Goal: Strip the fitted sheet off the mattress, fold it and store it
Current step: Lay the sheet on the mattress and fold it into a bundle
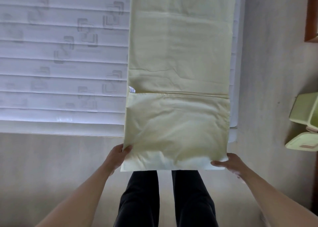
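We see the fitted sheet [179,68], folded into a long strip, lying lengthwise on the right part of the mattress [63,58] and running away from us. Its near end overhangs the mattress edge above the floor [51,166]. Our left hand [118,158] grips the near left corner of the strip; our right hand [230,164] grips the near right corner. A care label [132,89] sticks out at the strip's left edge, on the mattress. Our legs [165,199] stand below the near end, between the arms. To the right of the mattress, well apart on the floor, sit stacked storage bins [304,121]. Behind them, at the upper right, stands a wooden frame [310,15].
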